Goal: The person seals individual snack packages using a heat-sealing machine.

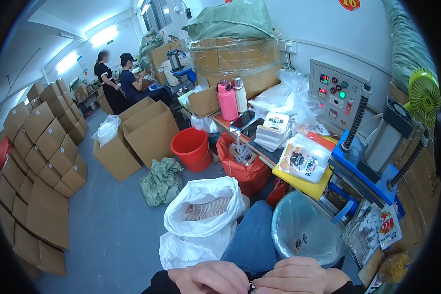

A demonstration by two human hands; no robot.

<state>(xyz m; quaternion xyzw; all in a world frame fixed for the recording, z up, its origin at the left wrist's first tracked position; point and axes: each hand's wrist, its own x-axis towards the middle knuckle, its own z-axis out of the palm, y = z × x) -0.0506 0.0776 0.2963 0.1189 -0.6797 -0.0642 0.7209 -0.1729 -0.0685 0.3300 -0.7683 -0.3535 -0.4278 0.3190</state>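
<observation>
At the bottom edge, my left hand [211, 277] and my right hand [296, 277] meet with fingers curled together. Between the fingertips shows a bit of a small dark and light thing, too hidden to name. Just beyond my hands is my knee in blue jeans [254, 240]. On its left stands a white woven sack [174, 247], its mouth open on stacked pale, ribbed pieces [208, 209]. Right of the knee sits a bin lined with a clear bag [299, 220], some dark printed scraps inside.
A press with blue plates [352, 161] stands right, beside a control box [339, 95] and green fan [422, 97]. The bench holds printed white packs [303, 159], a pink bottle [226, 100] and phones. A red bucket [191, 151], cartons [149, 132] and two people [132, 81] are farther off.
</observation>
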